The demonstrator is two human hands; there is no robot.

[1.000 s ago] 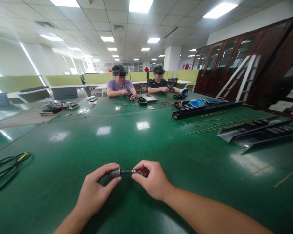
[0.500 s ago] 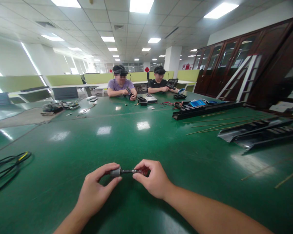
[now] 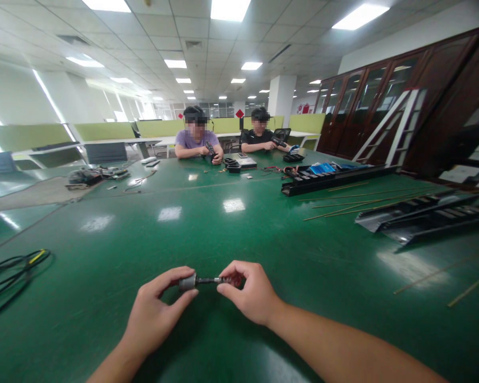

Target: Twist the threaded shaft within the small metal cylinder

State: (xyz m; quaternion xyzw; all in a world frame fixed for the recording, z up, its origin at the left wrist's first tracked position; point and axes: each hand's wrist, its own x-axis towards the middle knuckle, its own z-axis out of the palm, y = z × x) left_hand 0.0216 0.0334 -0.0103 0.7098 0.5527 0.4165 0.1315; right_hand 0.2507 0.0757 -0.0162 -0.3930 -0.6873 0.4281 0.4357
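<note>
Between my two hands, low in the head view, is a small metal fitting [image 3: 199, 281] with a silver cylindrical body and a thin dark stem. My left hand [image 3: 157, 303] pinches the silver body between thumb and fingers. My right hand [image 3: 247, 293] grips the far end of the stem with thumb and forefinger, and its tip is hidden by those fingers. A reddish bit shows beside that fingertip, too small to identify. Both forearms rest low over the green table [image 3: 104, 250].
A black cable coil [image 3: 11, 279] lies at the left. Black cable-chain sections [image 3: 427, 215] and thin rods [image 3: 367, 205] lie at the right. Two seated people [image 3: 195, 141] [image 3: 259, 135] across the table handle small dark objects.
The view has shifted very slightly. Both hands keep the same hold on the fitting, which stays in about the same place.
</note>
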